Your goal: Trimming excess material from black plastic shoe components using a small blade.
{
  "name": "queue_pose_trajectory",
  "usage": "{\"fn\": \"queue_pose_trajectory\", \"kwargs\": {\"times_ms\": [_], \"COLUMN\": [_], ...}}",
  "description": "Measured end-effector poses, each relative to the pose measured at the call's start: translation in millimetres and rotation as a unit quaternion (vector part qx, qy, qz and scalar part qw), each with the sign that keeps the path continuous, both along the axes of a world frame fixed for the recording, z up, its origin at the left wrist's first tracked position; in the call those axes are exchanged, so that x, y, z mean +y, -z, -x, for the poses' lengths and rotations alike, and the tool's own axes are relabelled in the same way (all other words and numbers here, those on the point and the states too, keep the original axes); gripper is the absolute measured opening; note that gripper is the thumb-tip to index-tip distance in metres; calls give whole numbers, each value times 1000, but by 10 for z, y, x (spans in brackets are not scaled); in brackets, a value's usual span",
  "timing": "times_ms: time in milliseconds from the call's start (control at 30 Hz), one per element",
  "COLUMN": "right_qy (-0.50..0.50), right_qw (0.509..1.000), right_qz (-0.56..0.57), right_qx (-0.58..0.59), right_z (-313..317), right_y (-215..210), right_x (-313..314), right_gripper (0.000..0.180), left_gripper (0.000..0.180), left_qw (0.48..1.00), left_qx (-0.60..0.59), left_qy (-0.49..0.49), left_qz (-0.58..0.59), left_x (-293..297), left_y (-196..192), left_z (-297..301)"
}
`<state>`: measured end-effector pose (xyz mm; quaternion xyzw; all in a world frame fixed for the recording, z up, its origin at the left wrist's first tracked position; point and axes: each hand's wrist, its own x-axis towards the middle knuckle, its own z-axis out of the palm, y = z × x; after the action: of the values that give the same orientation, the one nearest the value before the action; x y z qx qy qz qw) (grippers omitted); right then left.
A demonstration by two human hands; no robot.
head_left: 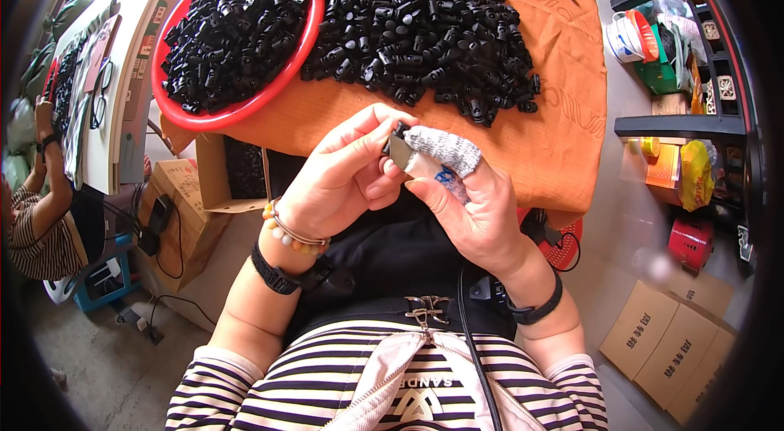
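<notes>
My left hand (355, 157) is closed, with thumb and fingers pinching a small black plastic part (399, 130) that looks like a cord lock. My right hand (486, 223) grips a short flat metal blade (400, 153) whose grip end is wrapped in white with blue marks. A grey knitted finger sleeve (445, 148) covers part of that hand. The blade lies against the black part, and both hands meet just off the near table edge. Beyond them spreads a large heap of similar black parts (416, 31), and more fill a red round basin (308, 47) at the left.
An orange cloth (563, 137) covers the table. Below its left side stand an open carton (214, 178) and a cardboard box (175, 202). A black shelf (665, 126) holds goods at right, above flattened cartons (670, 341). A mirror-like panel at far left shows a striped sleeve (49, 227).
</notes>
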<state>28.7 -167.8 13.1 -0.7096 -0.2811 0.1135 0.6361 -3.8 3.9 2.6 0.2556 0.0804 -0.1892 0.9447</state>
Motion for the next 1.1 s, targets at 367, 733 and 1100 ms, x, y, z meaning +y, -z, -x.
{"fn": "queue_pose_trajectory", "kwargs": {"times_ms": [367, 733, 1100], "right_qy": [-12, 70, 114], "right_qw": [976, 978, 985], "right_qz": [-111, -119, -81], "right_qx": [185, 156, 98], "right_z": [-54, -157, -174], "right_y": [-101, 18, 36], "right_x": [-59, 194, 153], "right_gripper": [36, 47, 34], "left_gripper": [24, 18, 20], "left_qw": [1000, 999, 999], "left_qx": [-11, -15, -20], "left_qy": [9, 38, 10], "left_qz": [17, -13, -32], "left_x": [-22, -84, -84], "left_y": [59, 28, 15], "left_z": [-30, -6, 4]}}
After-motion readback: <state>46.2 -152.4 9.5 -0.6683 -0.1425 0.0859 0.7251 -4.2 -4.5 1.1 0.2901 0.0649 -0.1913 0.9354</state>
